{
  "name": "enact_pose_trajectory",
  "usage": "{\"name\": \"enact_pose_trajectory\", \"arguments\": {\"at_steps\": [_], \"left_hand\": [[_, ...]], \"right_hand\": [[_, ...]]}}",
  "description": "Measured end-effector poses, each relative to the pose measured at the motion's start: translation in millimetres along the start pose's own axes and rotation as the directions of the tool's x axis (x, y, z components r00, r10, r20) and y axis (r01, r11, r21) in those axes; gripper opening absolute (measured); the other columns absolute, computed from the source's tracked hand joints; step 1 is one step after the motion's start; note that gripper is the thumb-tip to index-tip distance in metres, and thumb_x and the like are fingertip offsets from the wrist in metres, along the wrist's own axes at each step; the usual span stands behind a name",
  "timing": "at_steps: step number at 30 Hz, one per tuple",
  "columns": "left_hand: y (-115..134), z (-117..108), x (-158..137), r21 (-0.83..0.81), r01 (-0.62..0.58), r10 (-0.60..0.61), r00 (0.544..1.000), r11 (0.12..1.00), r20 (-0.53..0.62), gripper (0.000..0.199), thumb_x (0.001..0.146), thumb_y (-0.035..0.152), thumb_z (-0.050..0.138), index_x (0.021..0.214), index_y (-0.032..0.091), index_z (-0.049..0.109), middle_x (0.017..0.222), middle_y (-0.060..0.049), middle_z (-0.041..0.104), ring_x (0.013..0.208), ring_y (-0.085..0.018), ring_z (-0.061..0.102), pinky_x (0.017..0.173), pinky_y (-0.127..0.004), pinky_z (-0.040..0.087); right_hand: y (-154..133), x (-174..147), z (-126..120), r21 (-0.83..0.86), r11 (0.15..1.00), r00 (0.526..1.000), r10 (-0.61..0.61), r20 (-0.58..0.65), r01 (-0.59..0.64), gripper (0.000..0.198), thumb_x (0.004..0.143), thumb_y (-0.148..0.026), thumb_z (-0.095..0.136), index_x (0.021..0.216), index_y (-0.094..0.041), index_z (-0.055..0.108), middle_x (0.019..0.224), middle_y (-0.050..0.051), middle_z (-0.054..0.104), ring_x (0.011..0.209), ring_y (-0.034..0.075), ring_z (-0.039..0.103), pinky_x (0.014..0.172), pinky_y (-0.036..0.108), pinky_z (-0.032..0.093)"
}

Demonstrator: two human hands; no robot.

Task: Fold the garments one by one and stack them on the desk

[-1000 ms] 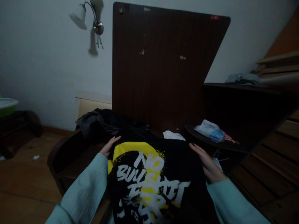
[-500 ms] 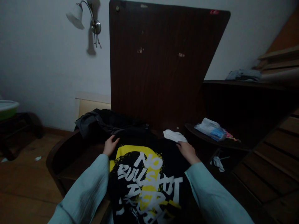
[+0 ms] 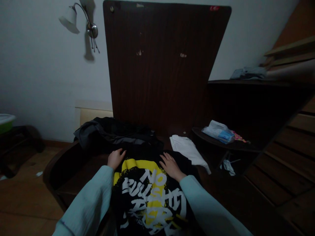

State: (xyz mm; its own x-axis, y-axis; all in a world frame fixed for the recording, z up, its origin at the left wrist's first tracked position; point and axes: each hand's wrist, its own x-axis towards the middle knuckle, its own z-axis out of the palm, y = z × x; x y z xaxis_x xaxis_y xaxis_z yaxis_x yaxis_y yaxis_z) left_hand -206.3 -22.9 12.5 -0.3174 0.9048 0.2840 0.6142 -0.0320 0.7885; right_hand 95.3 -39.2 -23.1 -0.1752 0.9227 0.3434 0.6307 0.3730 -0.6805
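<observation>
A black T-shirt (image 3: 137, 209) with yellow and white lettering lies spread before me on dark wooden furniture. My left hand (image 3: 116, 159) is closed on its upper left edge, fingers bent into the cloth. Across the upper part of the print, my right hand (image 3: 171, 166) rests open with its fingers spread. Just beyond the right hand lies a folded white cloth (image 3: 189, 150). Behind my left hand is a heap of dark clothes (image 3: 105, 132). The shirt's lower end runs out of view.
A tall dark board (image 3: 159, 65) stands behind. To the right, a corner shelf (image 3: 248, 146) bears a plastic packet (image 3: 219, 131). A wall lamp (image 3: 71, 20) hangs upper left; a green basin (image 3: 6, 124) sits on a stool (image 3: 24, 136).
My right hand has let go of the shirt's upper right edge and moved left onto the print. More of the white cloth shows. The view has shifted slightly right.
</observation>
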Motion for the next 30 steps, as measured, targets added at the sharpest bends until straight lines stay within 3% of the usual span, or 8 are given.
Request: {"name": "enact_pose_trajectory", "arguments": {"at_steps": [3, 6, 10, 14, 17, 20, 24, 30], "left_hand": [[6.6, -4.2, -2.3, 0.129, -0.035, 0.040, 0.998, 0.991, -0.039, 0.020, 0.068, 0.036, 0.059, 0.055, 0.020, 0.058, 0.055, -0.004, 0.060, 0.068, -0.022, 0.058, 0.055, -0.022, 0.034], [11.5, -10.9, -3.6, 0.262, -0.042, 0.089, 0.981, 0.964, -0.170, 0.029, 0.075, 0.040, 0.049, 0.062, 0.017, 0.060, 0.059, -0.004, 0.061, 0.063, -0.019, 0.057, 0.053, -0.022, 0.033], [10.4, -15.7, -2.4, 0.318, -0.018, 0.116, 0.950, 0.948, -0.291, 0.034, 0.078, 0.043, 0.044, 0.070, 0.015, 0.062, 0.063, -0.004, 0.062, 0.060, -0.016, 0.058, 0.052, -0.021, 0.035], [2.4, -8.4, 0.2, 0.375, -0.082, 0.107, 0.993, 0.923, -0.046, 0.027, 0.077, 0.038, 0.046, 0.083, 0.017, 0.061, 0.074, -0.005, 0.066, 0.069, -0.019, 0.062, 0.056, -0.023, 0.042], [-3.2, -0.4, 1.8, 0.365, -0.217, 0.188, 0.975, 0.905, 0.114, 0.028, 0.072, 0.030, 0.051, 0.097, 0.017, 0.058, 0.092, -0.006, 0.066, 0.085, -0.020, 0.061, 0.071, -0.026, 0.046], [-6.7, 3.2, 3.5, 0.300, -0.267, 0.225, 0.960, 0.916, 0.167, 0.041, 0.070, 0.025, 0.051, 0.110, 0.017, 0.049, 0.101, -0.007, 0.063, 0.092, -0.020, 0.060, 0.080, -0.028, 0.046], [-9.1, 2.6, 5.3, 0.243, -0.258, 0.208, 0.954, 0.935, 0.213, 0.052, 0.067, 0.016, 0.046, 0.118, 0.017, 0.040, 0.099, -0.006, 0.063, 0.088, -0.019, 0.061, 0.077, -0.029, 0.047], [-4.3, 2.3, 5.1, 0.168, -0.266, 0.221, 0.944, 0.949, 0.243, 0.031, 0.063, 0.015, 0.038, 0.090, 0.018, 0.053, 0.083, -0.003, 0.062, 0.079, -0.017, 0.060, 0.074, -0.027, 0.045]], "right_hand": [[-0.3, 0.8, -5.9, -0.148, 0.989, 0.996, 0.013, 0.087, 0.000, 0.039, 0.076, -0.036, 0.051, 0.113, -0.022, 0.055, 0.132, 0.006, 0.041, 0.125, 0.024, 0.028, 0.103, 0.041, 0.018], [-2.9, 3.6, -11.6, -0.255, 0.967, 0.990, 0.043, 0.135, -0.007, 0.042, 0.079, -0.036, 0.046, 0.117, -0.018, 0.051, 0.132, 0.009, 0.040, 0.125, 0.022, 0.029, 0.103, 0.040, 0.020], [-2.0, 7.6, -16.2, -0.164, 0.986, 0.996, 0.030, 0.084, -0.015, 0.035, 0.078, -0.030, 0.047, 0.109, -0.016, 0.058, 0.123, 0.010, 0.051, 0.119, 0.020, 0.040, 0.101, 0.037, 0.027], [0.3, 9.8, -20.4, 0.014, 0.996, 0.996, 0.085, -0.010, -0.084, 0.029, 0.076, -0.027, 0.047, 0.099, -0.018, 0.062, 0.110, 0.007, 0.060, 0.106, 0.019, 0.052, 0.096, 0.036, 0.035], [0.1, 10.1, -22.4, 0.060, 0.992, 0.993, 0.110, -0.038, -0.108, 0.026, 0.074, -0.025, 0.047, 0.094, -0.021, 0.063, 0.104, 0.004, 0.063, 0.101, 0.019, 0.055, 0.093, 0.036, 0.037], [0.6, 10.7, -23.1, 0.090, 0.992, 0.990, 0.102, -0.100, -0.093, 0.025, 0.072, -0.025, 0.047, 0.090, -0.021, 0.063, 0.099, 0.003, 0.064, 0.096, 0.018, 0.057, 0.089, 0.035, 0.039], [4.5, 12.8, -22.9, 0.154, 0.980, 0.968, 0.154, -0.196, -0.125, 0.025, 0.069, -0.025, 0.045, 0.087, -0.018, 0.061, 0.087, 0.004, 0.064, 0.075, 0.016, 0.059, 0.074, 0.031, 0.046], [8.1, 13.2, -20.5, 0.211, 0.968, 0.974, 0.167, -0.151, -0.133, 0.025, 0.067, -0.026, 0.047, 0.086, -0.016, 0.058, 0.058, -0.003, 0.055, 0.050, 0.012, 0.050, 0.053, 0.024, 0.041]]}}
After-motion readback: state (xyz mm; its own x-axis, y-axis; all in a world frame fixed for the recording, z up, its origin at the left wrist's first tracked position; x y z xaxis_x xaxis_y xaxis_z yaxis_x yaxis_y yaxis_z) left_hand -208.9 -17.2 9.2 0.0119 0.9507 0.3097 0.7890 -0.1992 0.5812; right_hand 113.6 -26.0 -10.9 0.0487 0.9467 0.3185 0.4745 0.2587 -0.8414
